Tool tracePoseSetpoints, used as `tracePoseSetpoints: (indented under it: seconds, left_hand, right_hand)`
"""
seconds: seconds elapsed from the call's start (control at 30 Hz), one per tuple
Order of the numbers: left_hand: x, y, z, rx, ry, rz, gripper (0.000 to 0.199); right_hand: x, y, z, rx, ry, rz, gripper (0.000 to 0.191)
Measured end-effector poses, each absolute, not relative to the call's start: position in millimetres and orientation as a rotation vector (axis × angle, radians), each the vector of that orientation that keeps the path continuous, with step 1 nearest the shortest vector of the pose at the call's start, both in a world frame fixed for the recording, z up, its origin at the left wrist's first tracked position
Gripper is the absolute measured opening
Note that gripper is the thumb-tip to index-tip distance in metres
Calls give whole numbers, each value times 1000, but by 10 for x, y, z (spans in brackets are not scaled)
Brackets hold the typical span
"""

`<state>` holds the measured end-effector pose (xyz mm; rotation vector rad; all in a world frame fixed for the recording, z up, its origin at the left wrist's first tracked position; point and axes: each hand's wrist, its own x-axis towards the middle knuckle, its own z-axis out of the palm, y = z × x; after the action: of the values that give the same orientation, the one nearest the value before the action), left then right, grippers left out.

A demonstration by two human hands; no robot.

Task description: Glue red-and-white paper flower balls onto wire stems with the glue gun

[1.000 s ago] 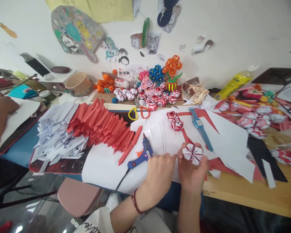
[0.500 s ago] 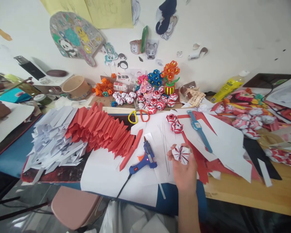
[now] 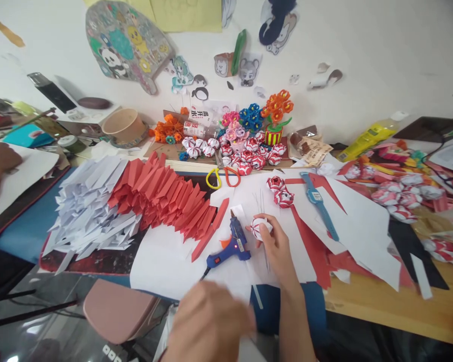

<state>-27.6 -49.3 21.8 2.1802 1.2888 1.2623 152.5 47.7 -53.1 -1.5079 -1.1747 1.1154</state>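
Observation:
Between the thumb and fingers of my right hand (image 3: 277, 246) is a white-and-red paper flower (image 3: 259, 229), held just right of the blue glue gun (image 3: 232, 246). The glue gun lies on white paper with a small red light lit. My left hand (image 3: 211, 319) is low in front of me, smeared by motion, and its fingers cannot be made out. Thin wires (image 3: 262, 201) lie partly behind the flower. Two more red-and-white paper flowers (image 3: 281, 192) sit farther back. Left of the glue gun are a row of folded red paper strips (image 3: 166, 196) and a heap of white ones (image 3: 90, 206).
Scissors (image 3: 222, 178) with yellow and orange handles lie behind the strips. A blue watch (image 3: 319, 203) rests on paper sheets at the right. Finished flowers (image 3: 249, 156) crowd the back ledge. Another person's hand (image 3: 0, 161) is at the far left. A pink stool (image 3: 119, 309) stands below the table.
My right hand has moved left with the paper flower, close to the glue gun, and turned it. My left hand has come into view at the bottom. The view has shifted slightly.

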Motion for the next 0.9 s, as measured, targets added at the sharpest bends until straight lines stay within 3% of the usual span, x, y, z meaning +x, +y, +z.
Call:
tracePoseSetpoints:
  seconds: [0.1,0.2,0.37,0.67,0.9]
  left_hand:
    - [-269,-188,-224,2313,1646,969,21]
    - [-238,-55,-563,2507,1915,596,36]
    - [-221,-52,-718,2526,2026,396,45]
    - [-421,-48,-662,2413,1651,723,38]
    - [-715,-110,-551,1744,1475,939,40]
  right_hand:
    - [1509,502,-540,-1533,-1204,1104,40]
    - [1524,514,-576,-1542,-1215,1101,41]
    - [1577,522,-633,-1534,-1240,1131,38]
    - [1613,523,-631,-1570,-1237,1172,40]
    - [1620,532,-624,-1520,-1102,1239,41]
